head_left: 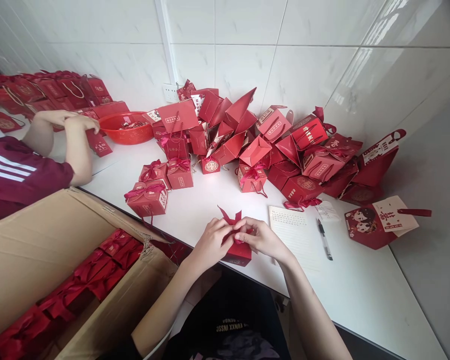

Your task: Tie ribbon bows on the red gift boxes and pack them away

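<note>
1. Small red box (237, 257) sits at the near edge of the tabletop (363, 280), directly before the person; this position presumably lets both hands reach its top without stretching.
2. Left hand (214, 241): grip pinching the red ribbon (232, 218) above the box. Fingers cover part of the contact.
3. Right hand (257, 236): grip pinching the same ribbon from the right, thumb and finger meeting at its middle. Holding from both sides probably keeps the ribbon taut and the box steady.
4. Open carton (30, 220), near left, just beside the tabletop. Contents: rows of red ribboned boxes (93, 270), packed closely, bows upward, likely to spare the bows from crushing.
5. Red basin (144, 134), far left: holds small loose pieces, too small to identify.
6. Far side, against the wall: heap of red boxes (309, 187), tumbled at mixed angles, some with tops open. Insides mostly hidden; contents cannot be told.
7. Left of the heap, nearer: ribboned boxes (180, 178) standing together, apart from the box in hand.
8. Notebook (290, 237) and pen (324, 240) lie to the right, clear of the hands' working spot.
</note>
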`<state>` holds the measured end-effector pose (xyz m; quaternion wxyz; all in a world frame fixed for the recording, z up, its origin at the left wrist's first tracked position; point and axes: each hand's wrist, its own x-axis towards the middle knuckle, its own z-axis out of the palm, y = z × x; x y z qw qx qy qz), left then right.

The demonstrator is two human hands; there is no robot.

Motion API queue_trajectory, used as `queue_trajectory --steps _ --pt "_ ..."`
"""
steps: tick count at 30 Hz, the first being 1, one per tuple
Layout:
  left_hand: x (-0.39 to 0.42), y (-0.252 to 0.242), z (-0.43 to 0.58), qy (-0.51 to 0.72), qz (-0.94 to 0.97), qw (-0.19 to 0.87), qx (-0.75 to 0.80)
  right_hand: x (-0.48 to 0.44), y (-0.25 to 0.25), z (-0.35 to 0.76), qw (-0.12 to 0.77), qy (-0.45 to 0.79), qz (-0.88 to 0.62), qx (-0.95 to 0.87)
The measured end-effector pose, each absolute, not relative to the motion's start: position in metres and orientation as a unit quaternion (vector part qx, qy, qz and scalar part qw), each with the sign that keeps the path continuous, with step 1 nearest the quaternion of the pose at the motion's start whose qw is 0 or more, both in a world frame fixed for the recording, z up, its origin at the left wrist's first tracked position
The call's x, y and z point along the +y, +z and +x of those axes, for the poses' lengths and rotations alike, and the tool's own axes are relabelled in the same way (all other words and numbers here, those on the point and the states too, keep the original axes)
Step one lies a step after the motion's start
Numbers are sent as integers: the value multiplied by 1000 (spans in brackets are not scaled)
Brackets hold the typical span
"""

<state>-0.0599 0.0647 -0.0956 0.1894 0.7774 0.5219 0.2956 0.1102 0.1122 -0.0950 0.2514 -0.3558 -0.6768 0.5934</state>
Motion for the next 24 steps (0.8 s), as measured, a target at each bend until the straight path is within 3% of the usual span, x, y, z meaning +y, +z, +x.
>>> queue_trajectory --steps 7,19,24 --pt "65 -99 -60 291 774 191 529 115 -91 119 241 603 -357 -672" --pt "66 -104 -61 300 773 182 528 111 -81 132 232 486 -357 -763" --pt "66 -104 -61 304 774 175 528 112 -87 131 252 557 -328 -720"
